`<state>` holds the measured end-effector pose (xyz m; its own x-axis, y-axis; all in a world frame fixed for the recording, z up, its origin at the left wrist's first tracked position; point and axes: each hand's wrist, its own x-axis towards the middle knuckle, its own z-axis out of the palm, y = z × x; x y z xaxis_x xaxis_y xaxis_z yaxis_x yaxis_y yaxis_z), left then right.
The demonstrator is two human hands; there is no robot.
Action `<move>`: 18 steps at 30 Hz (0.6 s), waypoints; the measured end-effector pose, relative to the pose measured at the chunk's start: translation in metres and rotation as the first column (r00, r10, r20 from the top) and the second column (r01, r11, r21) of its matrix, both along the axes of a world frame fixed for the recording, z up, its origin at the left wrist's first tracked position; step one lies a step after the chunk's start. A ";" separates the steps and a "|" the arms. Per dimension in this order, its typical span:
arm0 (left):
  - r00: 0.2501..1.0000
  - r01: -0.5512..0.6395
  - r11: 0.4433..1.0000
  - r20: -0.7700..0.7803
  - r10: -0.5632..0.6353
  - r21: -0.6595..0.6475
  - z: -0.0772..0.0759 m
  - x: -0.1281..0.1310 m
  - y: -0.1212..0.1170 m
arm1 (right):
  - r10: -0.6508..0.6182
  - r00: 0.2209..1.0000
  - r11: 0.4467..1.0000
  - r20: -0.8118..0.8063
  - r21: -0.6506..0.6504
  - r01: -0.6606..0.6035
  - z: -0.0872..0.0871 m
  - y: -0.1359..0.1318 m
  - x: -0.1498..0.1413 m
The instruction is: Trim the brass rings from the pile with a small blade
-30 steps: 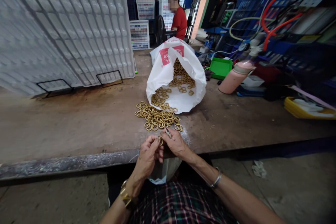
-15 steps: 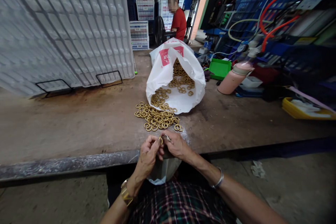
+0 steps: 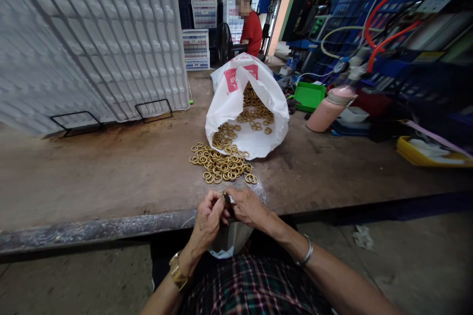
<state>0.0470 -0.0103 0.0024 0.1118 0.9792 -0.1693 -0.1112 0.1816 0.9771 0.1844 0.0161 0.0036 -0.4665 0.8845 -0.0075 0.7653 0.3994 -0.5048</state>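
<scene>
My left hand [image 3: 207, 217] pinches one brass ring [image 3: 223, 194] between thumb and fingertips, just above the table's front edge. Closed around a small pale tool [image 3: 231, 200], my right hand [image 3: 250, 207] meets the ring from the other side; the tool's kind is hard to make out, and fingers cover most of it. Just beyond both hands lies a loose pile of brass rings [image 3: 221, 165]. It spills from the mouth of a white sack [image 3: 271, 145] lying on its side, with more rings inside.
Clear plastic trays [image 3: 140, 34] stand upright on the left of the table [image 3: 129, 177], by black wire stands. To the right are a pink bottle [image 3: 327, 112], a green tray [image 3: 309, 97] and a yellow tray [image 3: 414, 153]. A person in red [image 3: 253, 32] sits beyond the table.
My right hand has shifted slightly left with the pale tool, closer to the ring. The ring in my left hand has turned and shows less. Pile and sack look the same.
</scene>
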 end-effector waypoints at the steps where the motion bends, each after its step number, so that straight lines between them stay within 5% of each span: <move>1: 1.000 0.001 1.000 0.000 -0.001 -0.004 0.000 0.000 -0.001 | -0.011 0.999 1.000 0.034 0.000 0.011 -0.001 0.000 0.000; 6: 0.997 0.064 0.997 0.056 -0.062 -0.049 0.009 -0.002 -0.011 | -0.123 0.983 0.992 0.135 0.027 0.121 -0.007 0.000 0.002; 9: 0.970 0.119 0.989 0.223 -0.098 -0.086 0.015 -0.003 -0.015 | -0.227 0.967 0.973 0.113 0.075 0.220 -0.009 0.002 0.012; 14: 0.885 0.047 0.967 0.459 0.076 -0.251 0.012 -0.006 -0.008 | -0.465 0.885 0.870 -0.005 0.182 0.458 -0.009 0.012 0.038; 18: 0.843 0.032 0.950 0.519 0.141 -0.310 0.005 -0.006 -0.002 | -0.505 0.861 0.854 0.062 0.183 0.488 -0.012 0.023 0.050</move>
<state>0.0410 -0.0125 0.0078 0.2161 0.8993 -0.3802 -0.6131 0.4281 0.6640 0.2345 0.0391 -0.0089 0.0308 0.9916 0.1254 0.9269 0.0186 -0.3749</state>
